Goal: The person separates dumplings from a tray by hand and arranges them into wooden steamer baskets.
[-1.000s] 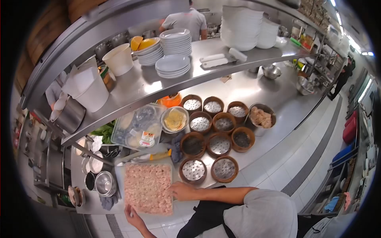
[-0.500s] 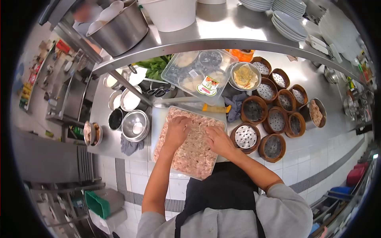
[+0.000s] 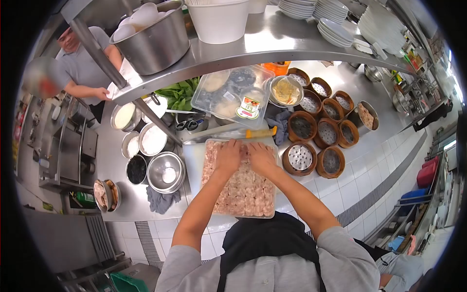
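A clear tray [image 3: 243,194] of pale pink minced-meat pieces, set in rows, lies on a white board at the front edge. My left hand [image 3: 229,155] is over its far part, fingers bent down and close together at the meat. Beside it, my right hand [image 3: 261,158] is held the same way, its fingertips almost meeting the left ones. What the fingertips grip is hidden. Just beyond the tray lies a knife with a yellow handle [image 3: 261,133].
Round brown steamers [image 3: 300,158] with perforated bases stand right. Metal bowls [image 3: 165,173] and a grey cloth [image 3: 163,199] are left. A lidded plastic container [image 3: 228,95] lies behind. A steel shelf [image 3: 272,51] crosses above. A co-worker [image 3: 87,63] stands at the far left.
From resting at the tray's sides, my hands have come over the meat, then closer together at its far part. The view has swung left, and the co-worker now shows more fully.
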`<move>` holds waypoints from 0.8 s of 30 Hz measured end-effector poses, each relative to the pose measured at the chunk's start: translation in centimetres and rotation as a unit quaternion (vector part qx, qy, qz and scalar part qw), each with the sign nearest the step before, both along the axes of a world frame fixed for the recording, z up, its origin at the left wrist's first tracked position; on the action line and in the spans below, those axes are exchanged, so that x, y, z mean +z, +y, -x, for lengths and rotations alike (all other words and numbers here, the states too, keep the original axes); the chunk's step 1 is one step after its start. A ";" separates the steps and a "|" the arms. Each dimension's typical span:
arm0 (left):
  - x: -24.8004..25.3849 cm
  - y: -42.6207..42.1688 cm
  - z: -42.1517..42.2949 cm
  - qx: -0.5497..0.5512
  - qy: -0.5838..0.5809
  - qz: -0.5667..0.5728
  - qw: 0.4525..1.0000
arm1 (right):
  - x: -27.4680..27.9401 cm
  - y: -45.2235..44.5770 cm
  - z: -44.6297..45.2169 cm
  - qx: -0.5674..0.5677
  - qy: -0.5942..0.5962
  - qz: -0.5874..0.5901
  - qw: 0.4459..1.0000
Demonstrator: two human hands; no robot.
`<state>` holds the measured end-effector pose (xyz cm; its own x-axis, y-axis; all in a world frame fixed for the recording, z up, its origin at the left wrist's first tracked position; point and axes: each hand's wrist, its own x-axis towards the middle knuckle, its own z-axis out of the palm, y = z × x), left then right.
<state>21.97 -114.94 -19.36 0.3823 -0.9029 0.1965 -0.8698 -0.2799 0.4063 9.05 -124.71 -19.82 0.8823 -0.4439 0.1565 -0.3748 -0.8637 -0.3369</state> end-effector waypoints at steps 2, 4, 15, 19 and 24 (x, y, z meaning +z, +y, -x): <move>-0.1 0.0 0.5 0.036 -0.046 -0.012 0.998 | 0.6 0.3 -0.5 -0.013 0.032 0.005 0.999; -0.1 0.2 0.1 0.022 -0.039 -0.014 0.999 | 1.4 0.5 -1.0 -0.025 0.056 0.001 0.998; -1.1 0.6 -0.7 0.017 0.033 0.000 0.999 | 2.3 0.9 -2.4 -0.100 0.110 -0.071 0.986; 1.0 0.6 -0.9 0.009 0.020 -0.071 0.997 | 2.7 0.4 -1.5 -0.066 0.110 -0.074 0.989; 1.5 1.7 -1.2 -0.033 0.012 -0.054 0.998 | 3.6 -1.2 4.1 -0.015 -0.085 -0.053 0.995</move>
<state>23.15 -113.27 -17.87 0.3244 -0.9417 0.0890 -0.8782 -0.2648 0.3983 4.91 -125.89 -16.20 0.8335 -0.4907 0.2540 -0.3287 -0.8098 -0.4859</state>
